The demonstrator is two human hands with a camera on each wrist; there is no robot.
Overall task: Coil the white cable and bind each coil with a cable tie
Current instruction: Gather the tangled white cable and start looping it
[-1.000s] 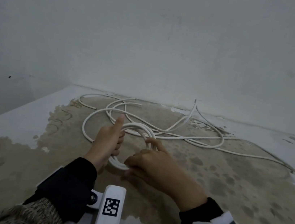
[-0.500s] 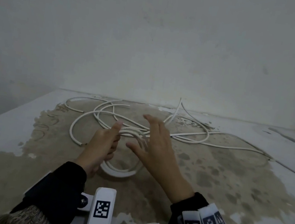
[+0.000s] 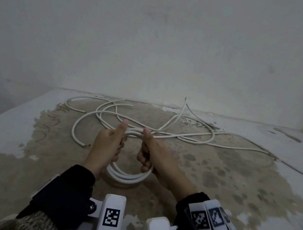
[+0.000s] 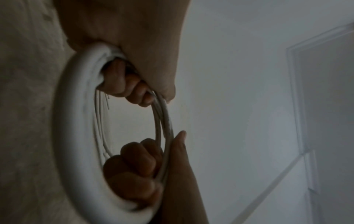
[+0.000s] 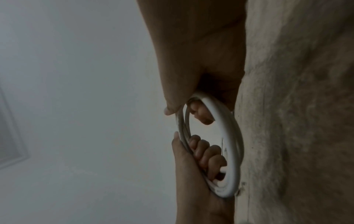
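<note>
Head view: left hand [image 3: 108,144], right hand [image 3: 152,154] grip coil [image 3: 127,175] (thumbs up).

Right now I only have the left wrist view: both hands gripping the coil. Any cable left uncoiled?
Observer: Yes. The head view shows loose cable sprawled over the floor beyond the coil.
Operator: Free end visible?
Observer: One cut end lies on the floor, left of the left hand.
Operator: Cable tie anywhere?
Observer: None shows in any view; the right hand holds only the coil.
</note>
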